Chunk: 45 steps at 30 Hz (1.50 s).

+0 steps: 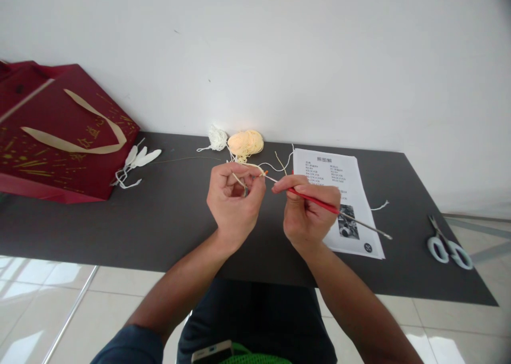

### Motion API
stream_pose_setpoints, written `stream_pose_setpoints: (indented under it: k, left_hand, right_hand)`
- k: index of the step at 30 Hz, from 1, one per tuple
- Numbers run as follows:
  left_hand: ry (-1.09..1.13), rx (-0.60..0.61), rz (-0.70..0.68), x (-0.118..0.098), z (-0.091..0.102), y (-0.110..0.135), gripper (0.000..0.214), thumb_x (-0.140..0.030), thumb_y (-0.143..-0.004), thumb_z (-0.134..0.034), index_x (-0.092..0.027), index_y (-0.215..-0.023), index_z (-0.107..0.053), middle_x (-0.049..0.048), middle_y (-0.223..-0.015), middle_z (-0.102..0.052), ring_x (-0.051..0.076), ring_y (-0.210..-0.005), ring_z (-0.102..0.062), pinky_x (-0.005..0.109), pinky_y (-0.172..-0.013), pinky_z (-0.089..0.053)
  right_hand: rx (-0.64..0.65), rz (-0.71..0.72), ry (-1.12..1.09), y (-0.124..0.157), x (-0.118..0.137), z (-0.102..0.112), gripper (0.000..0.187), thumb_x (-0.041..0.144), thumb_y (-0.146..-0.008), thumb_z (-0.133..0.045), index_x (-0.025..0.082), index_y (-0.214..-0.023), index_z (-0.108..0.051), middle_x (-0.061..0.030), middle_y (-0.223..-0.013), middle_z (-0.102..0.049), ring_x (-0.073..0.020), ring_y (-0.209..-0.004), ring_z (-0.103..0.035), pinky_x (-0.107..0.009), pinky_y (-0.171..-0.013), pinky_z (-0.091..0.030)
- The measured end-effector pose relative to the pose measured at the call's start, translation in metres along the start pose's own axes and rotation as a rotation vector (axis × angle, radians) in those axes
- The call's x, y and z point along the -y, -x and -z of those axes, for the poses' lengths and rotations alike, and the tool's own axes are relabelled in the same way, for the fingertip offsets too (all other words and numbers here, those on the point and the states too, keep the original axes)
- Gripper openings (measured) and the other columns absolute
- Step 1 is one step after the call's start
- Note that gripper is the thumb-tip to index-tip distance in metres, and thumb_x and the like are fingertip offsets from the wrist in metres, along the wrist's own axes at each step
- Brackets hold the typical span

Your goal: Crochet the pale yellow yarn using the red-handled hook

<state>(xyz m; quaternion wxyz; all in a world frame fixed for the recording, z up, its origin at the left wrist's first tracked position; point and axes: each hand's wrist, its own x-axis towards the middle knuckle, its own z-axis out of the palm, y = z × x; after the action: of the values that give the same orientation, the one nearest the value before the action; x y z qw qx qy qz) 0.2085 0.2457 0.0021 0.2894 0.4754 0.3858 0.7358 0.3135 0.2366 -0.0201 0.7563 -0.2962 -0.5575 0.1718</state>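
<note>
My left hand is closed, pinching pale yellow yarn between thumb and forefinger, with a strand looped over its fingers. A small orange bit shows at those fingertips; its kind is too small to make out. My right hand grips a crochet hook by its red handle. The hook's thin metal tip points left and meets the yarn at my left fingertips. Its other metal end sticks out to the lower right. Any finished stitches are mostly hidden by my fingers.
Behind my hands lie a peach yarn ball and a white yarn ball. Printed sheets lie under my right hand. Scissors rest at the right, a red gift bag and white leaf-shaped pieces at the left.
</note>
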Motion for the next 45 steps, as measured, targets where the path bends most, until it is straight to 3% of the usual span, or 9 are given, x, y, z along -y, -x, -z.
stream_pose_setpoints:
  k: [6, 12, 16, 20, 23, 29, 33, 39, 45]
  left_hand:
    - [0.019, -0.012, 0.006, 0.001, -0.001, 0.001, 0.034, -0.004, -0.078, -0.076, -0.022, -0.098, -0.055, -0.0010, -0.083, -0.075, 0.010, -0.068, -0.069, 0.022, -0.060, -0.051]
    - [0.029, -0.015, 0.063, -0.002, -0.001, -0.001, 0.034, -0.007, -0.076, -0.077, -0.022, -0.096, -0.053, -0.0019, -0.082, -0.075, 0.009, -0.067, -0.067, 0.022, -0.062, -0.052]
    - [0.041, -0.012, 0.137, -0.002, 0.000, -0.003, 0.035, -0.007, -0.075, -0.077, -0.022, -0.095, -0.053, -0.0025, -0.082, -0.074, 0.009, -0.066, -0.067, 0.022, -0.063, -0.053]
    - [0.087, -0.015, 0.172, -0.001, 0.000, -0.004, 0.037, -0.007, -0.073, -0.078, -0.022, -0.095, -0.053, -0.0037, -0.080, -0.074, 0.009, -0.066, -0.068, 0.024, -0.068, -0.057]
    - [0.136, -0.006, 0.191, 0.002, 0.001, -0.005, 0.038, -0.006, -0.074, -0.078, -0.023, -0.096, -0.053, -0.0040, -0.081, -0.074, 0.009, -0.066, -0.068, 0.024, -0.069, -0.058]
    - [0.127, 0.006, 0.223, 0.008, 0.003, -0.005, 0.039, -0.010, -0.074, -0.080, -0.023, -0.098, -0.052, -0.0030, -0.081, -0.074, 0.010, -0.067, -0.069, 0.024, -0.067, -0.058]
    - [0.096, -0.006, 0.185, 0.006, 0.001, -0.005, 0.037, -0.010, -0.075, -0.080, -0.022, -0.097, -0.052, -0.0027, -0.082, -0.074, 0.011, -0.069, -0.070, 0.024, -0.067, -0.057]
    - [-0.014, -0.038, 0.094, 0.002, -0.001, -0.003, 0.034, -0.008, -0.077, -0.078, -0.022, -0.097, -0.054, -0.0023, -0.083, -0.074, 0.010, -0.070, -0.070, 0.022, -0.066, -0.056]
    - [0.014, -0.017, 0.209, 0.004, 0.001, -0.007, 0.035, -0.011, -0.076, -0.080, -0.021, -0.097, -0.054, -0.0017, -0.081, -0.076, 0.011, -0.068, -0.070, 0.023, -0.068, -0.056]
  right_hand:
    - [0.108, 0.162, 0.086, 0.006, -0.003, 0.006, 0.030, 0.015, -0.097, -0.065, 0.036, -0.120, -0.063, -0.0015, -0.102, -0.084, -0.0212, -0.089, -0.079, -0.045, -0.074, -0.066]
    - [0.234, 0.299, 0.146, 0.010, -0.011, 0.018, 0.033, 0.024, -0.090, -0.077, 0.039, -0.117, -0.066, -0.0026, -0.117, -0.084, -0.0265, -0.096, -0.081, -0.050, -0.069, -0.070]
    - [0.359, 0.405, 0.206, 0.009, -0.013, 0.024, 0.044, 0.012, -0.085, -0.078, 0.038, -0.118, -0.064, -0.0026, -0.133, -0.078, -0.0270, -0.109, -0.079, -0.051, -0.075, -0.072]
    - [0.369, 0.449, 0.226, 0.010, -0.015, 0.024, 0.047, 0.006, -0.082, -0.078, 0.037, -0.115, -0.064, -0.0020, -0.135, -0.077, -0.0260, -0.111, -0.078, -0.050, -0.078, -0.072]
    - [0.303, 0.362, 0.178, 0.014, -0.013, 0.018, 0.041, 0.013, -0.089, -0.074, 0.037, -0.120, -0.062, -0.0038, -0.130, -0.079, -0.0265, -0.109, -0.079, -0.051, -0.077, -0.071]
    - [-0.010, -0.043, -0.046, 0.016, -0.007, -0.006, 0.025, 0.017, -0.100, -0.062, 0.035, -0.117, -0.058, 0.0004, -0.107, -0.082, -0.0189, -0.093, -0.080, -0.043, -0.076, -0.069]
    - [-0.062, -0.171, -0.168, 0.012, -0.004, -0.012, 0.019, 0.017, -0.100, -0.063, 0.032, -0.112, -0.059, 0.0012, -0.105, -0.082, -0.0170, -0.086, -0.080, -0.039, -0.074, -0.070]
    - [0.089, 0.143, 0.034, 0.009, -0.006, 0.000, 0.037, 0.006, -0.096, -0.062, 0.030, -0.125, -0.062, -0.0050, -0.110, -0.082, -0.0212, -0.097, -0.081, -0.043, -0.078, -0.069]
    - [0.305, 0.374, 0.181, 0.009, -0.019, 0.015, 0.052, 0.010, -0.095, -0.065, 0.030, -0.142, -0.056, -0.0113, -0.127, -0.079, -0.0267, -0.112, -0.077, -0.048, -0.079, -0.070]
